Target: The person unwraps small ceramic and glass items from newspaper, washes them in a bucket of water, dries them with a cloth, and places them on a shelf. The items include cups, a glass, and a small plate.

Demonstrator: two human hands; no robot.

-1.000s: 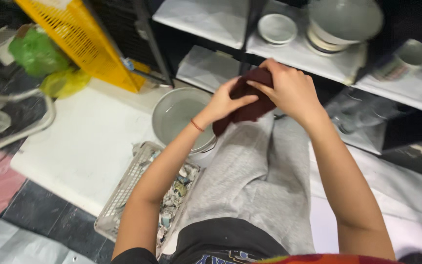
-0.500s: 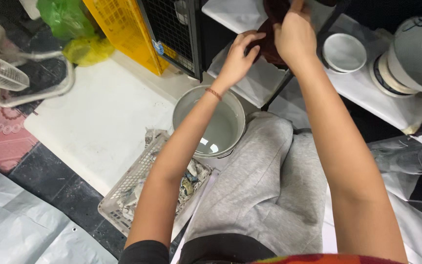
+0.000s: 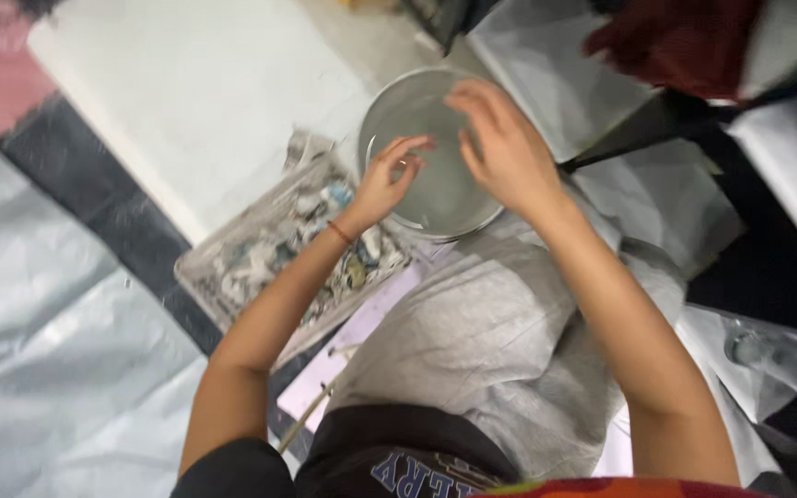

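Note:
My left hand [image 3: 389, 178] and my right hand [image 3: 500, 148] hover over a round grey metal bowl [image 3: 422, 111] that holds clear water. Both hands hold nothing, and their fingers are spread loosely. The left fingertips reach the bowl's near left side; the right hand covers its right rim. A dark red cloth [image 3: 680, 46] lies on the white shelf [image 3: 546, 65] at the top right, apart from both hands. The view is motion-blurred.
A wire tray lined with printed newspaper [image 3: 279, 249] lies left of my grey-trousered knee [image 3: 509, 350]. A white board [image 3: 214, 101] sits beyond it. Grey plastic sheeting [image 3: 57, 350] covers the floor at left. A clear plastic bag [image 3: 777, 355] lies at right.
Both hands let go of the dark red cloth, which stays up on the shelf, and came down over the water bowl. The camera tilted downward.

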